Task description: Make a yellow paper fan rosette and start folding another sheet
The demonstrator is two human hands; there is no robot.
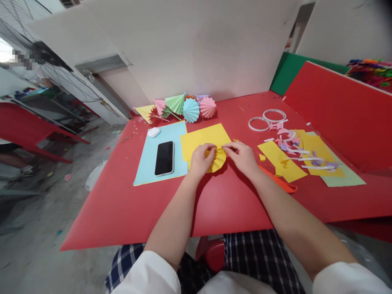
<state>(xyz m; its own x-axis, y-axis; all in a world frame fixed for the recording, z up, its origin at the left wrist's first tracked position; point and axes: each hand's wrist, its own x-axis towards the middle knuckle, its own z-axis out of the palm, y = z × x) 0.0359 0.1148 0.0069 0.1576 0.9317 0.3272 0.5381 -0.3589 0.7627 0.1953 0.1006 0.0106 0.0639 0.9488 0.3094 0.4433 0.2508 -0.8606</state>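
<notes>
Between my hands is a yellow pleated paper fan (218, 161), spread into a rounded shape with its folded edge facing down. My left hand (202, 158) is closed on the fan's upper left edge, thumb and fingers pinched together. At the upper right edge, my right hand (241, 155) pinches the paper between thumb and forefinger. Just behind the fan lies a flat yellow paper sheet (205, 136), partly covered by my left hand. To the left, a black-screened phone (164, 158) rests on light blue paper (143, 171).
Finished-looking pleated paper fans (190, 110) in several colours stand along the back of the red table (101, 204). On the right lie tape rolls (259, 123), yellow sheets (283, 161), paper scraps (288, 139) and orange-handled scissors (283, 185). A red board (339, 114) rises at the right.
</notes>
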